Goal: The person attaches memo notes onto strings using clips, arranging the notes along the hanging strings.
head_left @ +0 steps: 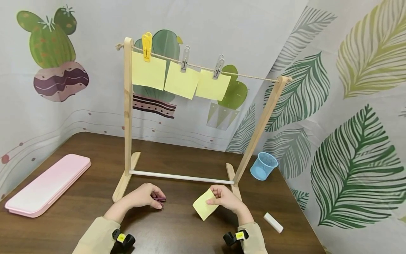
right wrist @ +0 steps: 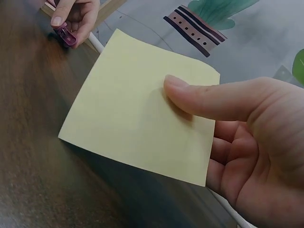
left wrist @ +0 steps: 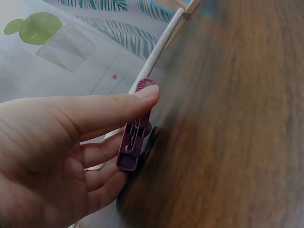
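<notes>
Between thumb and fingers my left hand (head_left: 146, 196) pinches a purple clothespin (left wrist: 135, 137), low over the table. My right hand (head_left: 226, 198) holds a yellow sticky note (right wrist: 137, 109) by one side, thumb on its face. Behind both hands stands a wooden frame (head_left: 128, 106) with a rope (head_left: 247, 75) strung across its top. Three yellow notes hang there: the left note (head_left: 148, 73) under a yellow clothespin (head_left: 147, 46), the middle note (head_left: 182, 80) under a clear clothespin (head_left: 185, 58), and the right note (head_left: 213, 85) under another clear clothespin (head_left: 219, 66).
A pink case (head_left: 49, 185) lies at the left of the brown table (head_left: 177, 233). To the right are a blue mesh cup (head_left: 263, 166) and a small white block (head_left: 273, 223). The frame's white crossbar (head_left: 180, 177) runs low behind the hands.
</notes>
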Motion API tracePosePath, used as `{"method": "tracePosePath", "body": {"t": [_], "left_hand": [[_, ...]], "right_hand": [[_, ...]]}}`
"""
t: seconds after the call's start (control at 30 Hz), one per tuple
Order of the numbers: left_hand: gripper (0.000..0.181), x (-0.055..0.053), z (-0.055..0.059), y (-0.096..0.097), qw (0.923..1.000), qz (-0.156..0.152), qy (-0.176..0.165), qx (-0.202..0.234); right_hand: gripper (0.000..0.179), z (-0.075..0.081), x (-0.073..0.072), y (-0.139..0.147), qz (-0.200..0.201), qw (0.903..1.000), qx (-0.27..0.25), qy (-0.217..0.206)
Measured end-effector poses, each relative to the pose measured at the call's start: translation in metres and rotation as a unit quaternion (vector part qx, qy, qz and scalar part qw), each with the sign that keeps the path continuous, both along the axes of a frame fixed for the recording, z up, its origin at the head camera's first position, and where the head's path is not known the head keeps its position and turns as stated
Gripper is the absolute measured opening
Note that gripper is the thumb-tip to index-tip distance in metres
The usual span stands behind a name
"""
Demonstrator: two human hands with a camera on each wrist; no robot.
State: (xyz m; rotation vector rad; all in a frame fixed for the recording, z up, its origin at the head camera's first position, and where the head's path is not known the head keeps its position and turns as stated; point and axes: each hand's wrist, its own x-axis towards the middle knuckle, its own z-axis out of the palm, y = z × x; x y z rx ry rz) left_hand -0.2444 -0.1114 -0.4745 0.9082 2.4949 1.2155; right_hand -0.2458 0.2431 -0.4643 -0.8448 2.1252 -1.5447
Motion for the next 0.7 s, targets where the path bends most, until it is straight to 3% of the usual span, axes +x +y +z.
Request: {"method": "tracePosePath", "body": {"t": [0.37,0.7], "left_hand": [[0.026,0.0,0.006,0.007,0.9999,-0.003,-0.005,0.012],[0.031,-0.008,0.017,0.023,0.9991,0.02,0.039,0.004]], "right_hand": [[0.024,0.004,0.0,-0.001,-0.014,0.9998,0.001,0.013],[0.026,0.014,-0.004,0.001,-0.051,0.9981,0.014,0.031]]}}
